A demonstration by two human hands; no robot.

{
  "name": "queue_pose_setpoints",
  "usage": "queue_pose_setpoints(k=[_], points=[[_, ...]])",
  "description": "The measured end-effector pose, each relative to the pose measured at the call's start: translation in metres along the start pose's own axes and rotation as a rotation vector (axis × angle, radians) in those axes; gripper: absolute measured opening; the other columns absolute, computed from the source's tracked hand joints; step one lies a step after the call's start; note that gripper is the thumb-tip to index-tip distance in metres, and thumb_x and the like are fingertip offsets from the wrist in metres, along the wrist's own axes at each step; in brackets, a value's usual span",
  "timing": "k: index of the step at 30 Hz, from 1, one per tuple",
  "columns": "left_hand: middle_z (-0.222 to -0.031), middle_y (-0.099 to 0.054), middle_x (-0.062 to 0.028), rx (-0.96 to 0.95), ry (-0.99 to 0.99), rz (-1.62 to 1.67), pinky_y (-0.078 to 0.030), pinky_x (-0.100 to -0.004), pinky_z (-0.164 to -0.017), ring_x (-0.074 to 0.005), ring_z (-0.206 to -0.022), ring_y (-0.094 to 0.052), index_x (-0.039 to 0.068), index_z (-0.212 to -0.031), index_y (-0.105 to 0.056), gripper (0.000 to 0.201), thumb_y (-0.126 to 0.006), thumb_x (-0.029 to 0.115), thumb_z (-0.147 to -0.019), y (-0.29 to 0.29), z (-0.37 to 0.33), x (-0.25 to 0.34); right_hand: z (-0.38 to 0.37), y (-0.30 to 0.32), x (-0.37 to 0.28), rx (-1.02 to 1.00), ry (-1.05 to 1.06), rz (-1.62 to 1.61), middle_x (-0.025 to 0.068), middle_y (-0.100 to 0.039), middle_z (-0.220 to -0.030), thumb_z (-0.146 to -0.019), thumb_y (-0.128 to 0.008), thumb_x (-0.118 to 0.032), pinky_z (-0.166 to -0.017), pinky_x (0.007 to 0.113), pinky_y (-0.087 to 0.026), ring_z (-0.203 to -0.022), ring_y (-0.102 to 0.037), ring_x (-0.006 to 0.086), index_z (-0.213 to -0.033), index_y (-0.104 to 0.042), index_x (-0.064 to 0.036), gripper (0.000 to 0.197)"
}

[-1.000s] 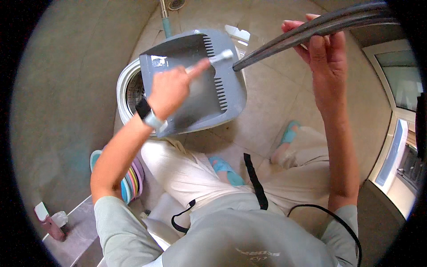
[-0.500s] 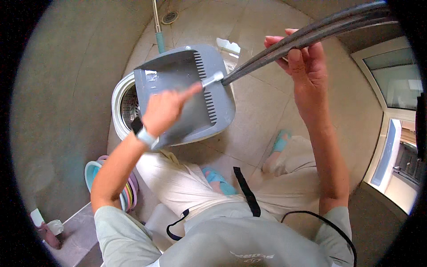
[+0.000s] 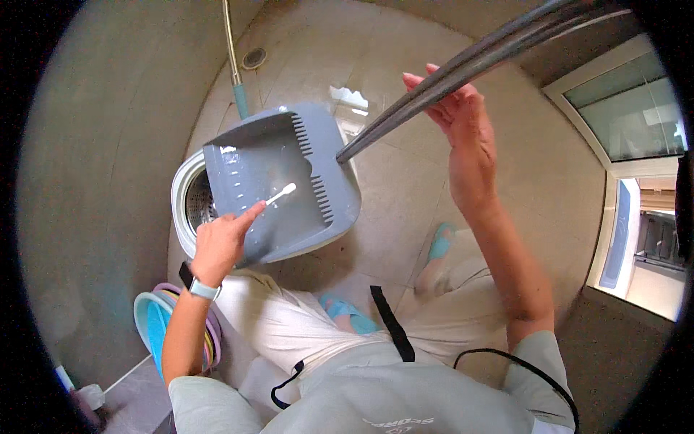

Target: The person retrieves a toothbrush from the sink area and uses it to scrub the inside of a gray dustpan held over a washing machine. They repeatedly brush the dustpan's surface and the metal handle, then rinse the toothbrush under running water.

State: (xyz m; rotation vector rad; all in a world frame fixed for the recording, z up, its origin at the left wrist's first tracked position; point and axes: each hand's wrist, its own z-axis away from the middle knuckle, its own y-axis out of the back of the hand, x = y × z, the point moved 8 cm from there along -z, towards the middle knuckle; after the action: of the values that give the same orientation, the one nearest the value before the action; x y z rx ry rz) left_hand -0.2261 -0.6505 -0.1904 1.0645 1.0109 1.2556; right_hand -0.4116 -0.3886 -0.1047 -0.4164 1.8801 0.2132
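Observation:
A grey dustpan (image 3: 253, 195) with a row of comb teeth lies tilted over a white spin-mop bucket (image 3: 181, 189). My left hand (image 3: 220, 246) pinches a white toothbrush (image 3: 280, 194), its head above the dustpan's wet inner surface. My right hand (image 3: 466, 137) holds the dustpan's long dark grey handle (image 3: 426, 95) at the upper right, the fingers partly hidden behind it. That handle rises from the dustpan's back edge toward the top right.
A mop pole (image 3: 231, 54) stands behind the dustpan, near a round floor drain (image 3: 254, 58). Stacked coloured basins (image 3: 150, 318) lean at the lower left. A glass-paned door (image 3: 625, 101) is on the right. My feet in blue slippers (image 3: 347, 315) rest on the tiles.
My left hand has drawn the toothbrush down and left, from the comb teeth to the dustpan's inner surface. The right hand stays at the handle, while the whole view has shifted slightly.

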Motion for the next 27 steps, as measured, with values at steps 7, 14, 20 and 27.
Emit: queue_pose_setpoints(k=[7, 14, 20, 27], points=[[-0.059, -0.04, -0.0028, 0.498, -0.221, -0.053, -0.037, -0.0346, -0.044, -0.0192, -0.047, -0.045, 0.026, -0.129, -0.053, 0.059, -0.056, -0.005, -0.079, 0.129, -0.027, 0.048, 0.003, 0.019, 0.0, 0.101, -0.052, -0.01, 0.0156, -0.054, -0.124, -0.099, -0.024, -0.045, -0.104, 0.038, -0.035, -0.116, -0.05, 0.0221, -0.122, -0.046, -0.0021, 0.053], [-0.106, -0.065, -0.0119, 0.661, -0.433, 0.73, -0.045, -0.0207, -0.064, -0.0116, -0.068, -0.058, 0.016, -0.131, -0.052, 0.051, -0.05, -0.006, -0.085, 0.207, -0.082, 0.086, 0.004, 0.021, -0.007, 0.121, -0.058, -0.027, 0.0122, -0.055, -0.116, -0.101, -0.029, -0.038, -0.102, 0.034, -0.036, -0.112, -0.051, 0.0206, -0.121, -0.047, 0.0022, 0.049], [-0.129, -0.055, -0.0031, 0.312, -0.388, 1.1, -0.038, -0.0189, -0.086, -0.0084, -0.1, -0.054, 0.01, -0.138, -0.042, 0.045, -0.045, 0.003, -0.094, 0.141, -0.097, 0.12, 0.003, 0.029, -0.002, 0.167, -0.02, -0.023, 0.0114, -0.056, -0.113, -0.101, -0.028, -0.036, -0.1, 0.033, -0.037, -0.109, -0.051, 0.0195, -0.119, -0.049, 0.0023, 0.047], [-0.124, -0.059, -0.0068, 0.255, -0.111, 1.128, -0.041, -0.0212, -0.087, -0.0129, -0.104, -0.058, 0.012, -0.135, -0.045, 0.043, -0.048, 0.005, -0.093, 0.071, -0.071, 0.092, 0.002, 0.028, -0.002, 0.177, -0.029, 0.026, 0.0104, -0.057, -0.111, -0.101, -0.03, -0.035, -0.098, 0.032, -0.038, -0.107, -0.051, 0.0182, -0.117, -0.052, 0.0022, 0.046]])
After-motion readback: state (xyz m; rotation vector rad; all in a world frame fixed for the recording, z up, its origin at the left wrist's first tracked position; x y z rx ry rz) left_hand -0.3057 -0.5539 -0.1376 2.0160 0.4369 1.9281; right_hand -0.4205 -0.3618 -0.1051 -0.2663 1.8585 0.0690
